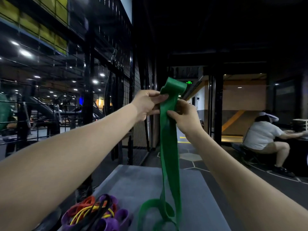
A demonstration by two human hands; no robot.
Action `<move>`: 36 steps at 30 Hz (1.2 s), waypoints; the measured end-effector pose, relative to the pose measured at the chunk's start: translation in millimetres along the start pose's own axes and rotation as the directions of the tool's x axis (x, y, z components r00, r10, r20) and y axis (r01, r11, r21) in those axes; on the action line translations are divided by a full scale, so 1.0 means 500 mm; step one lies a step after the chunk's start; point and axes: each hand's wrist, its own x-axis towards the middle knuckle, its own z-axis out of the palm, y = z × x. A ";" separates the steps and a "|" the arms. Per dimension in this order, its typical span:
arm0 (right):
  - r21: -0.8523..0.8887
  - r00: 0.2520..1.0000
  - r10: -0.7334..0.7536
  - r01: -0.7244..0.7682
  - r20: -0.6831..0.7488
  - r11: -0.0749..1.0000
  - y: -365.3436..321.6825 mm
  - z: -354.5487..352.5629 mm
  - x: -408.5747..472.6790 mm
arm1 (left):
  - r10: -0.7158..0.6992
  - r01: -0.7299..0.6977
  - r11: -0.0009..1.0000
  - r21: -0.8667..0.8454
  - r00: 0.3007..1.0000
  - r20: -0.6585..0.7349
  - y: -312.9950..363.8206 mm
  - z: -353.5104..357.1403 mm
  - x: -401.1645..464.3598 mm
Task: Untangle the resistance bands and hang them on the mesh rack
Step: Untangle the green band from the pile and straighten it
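Tangled bands (93, 214) near bench edge; both hands (146, 104) (185, 114) pinching green band (170, 147) aloft.

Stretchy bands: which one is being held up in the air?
The green band, held by both hands; the purple, orange, yellow and black bands lie tangled on the grey surface.

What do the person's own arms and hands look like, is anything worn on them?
Both forearms are bare right up to the picture's edge, with no sleeves in view. The left hand and the right hand carry no gloves, and no watch, ring or wristband shows on either.
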 end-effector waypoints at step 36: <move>-0.108 0.725 0.391 -0.405 0.567 0.908 0.170 0.136 -0.135 | -0.362 0.194 0.850 -0.490 0.891 -0.274 -0.110 -0.185 -0.005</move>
